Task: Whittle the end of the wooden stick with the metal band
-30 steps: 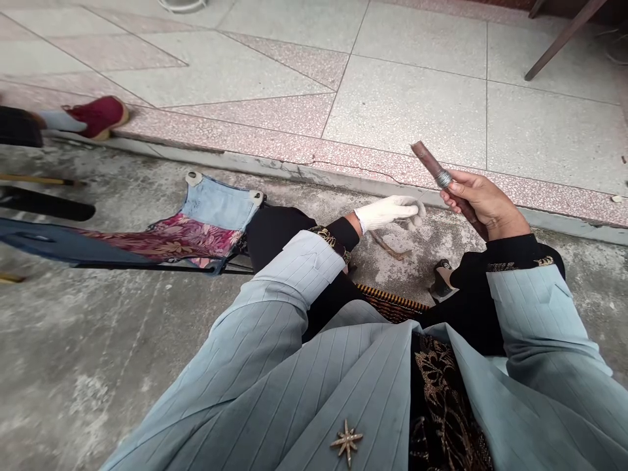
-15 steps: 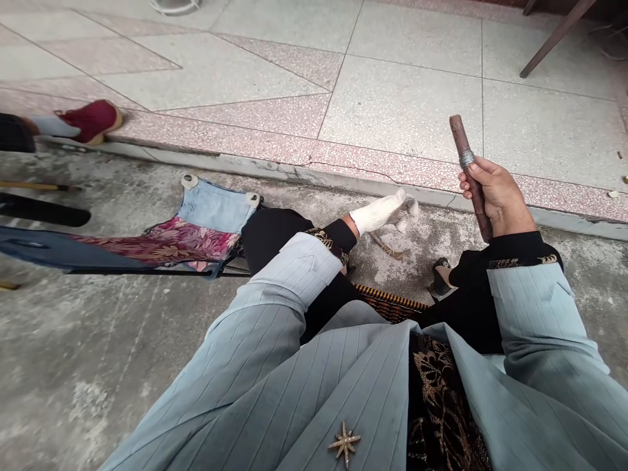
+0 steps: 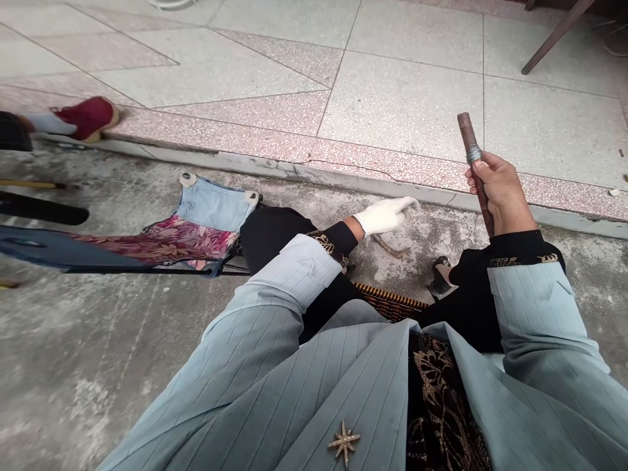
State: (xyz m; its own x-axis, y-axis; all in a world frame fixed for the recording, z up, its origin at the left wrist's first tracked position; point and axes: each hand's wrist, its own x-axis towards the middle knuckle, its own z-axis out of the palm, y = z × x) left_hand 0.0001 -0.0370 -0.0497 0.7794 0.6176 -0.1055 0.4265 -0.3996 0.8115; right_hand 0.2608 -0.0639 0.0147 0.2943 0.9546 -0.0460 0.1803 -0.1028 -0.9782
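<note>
My right hand (image 3: 498, 191) is bare and wrapped round a dark brown wooden handle (image 3: 467, 135) with a silver metal band, held nearly upright over the floor's edge. My left hand (image 3: 385, 214) wears a white glove; its fingers stretch out flat to the right, holding nothing, just above a thin brown stick (image 3: 387, 246) lying on the concrete. Both arms are in light blue striped sleeves over black cuffs with gold trim.
A folding stool with a denim and floral fabric seat (image 3: 196, 226) stands at my left. Another person's foot in a red shoe (image 3: 86, 118) rests on the tiled step at far left. A woven mat edge (image 3: 392, 302) shows by my knees. A wooden leg (image 3: 554, 36) slants at top right.
My right hand has turned the handle from slanting left to nearly upright and shifted right. My gloved left hand has uncurled its fingers and now lies flat.
</note>
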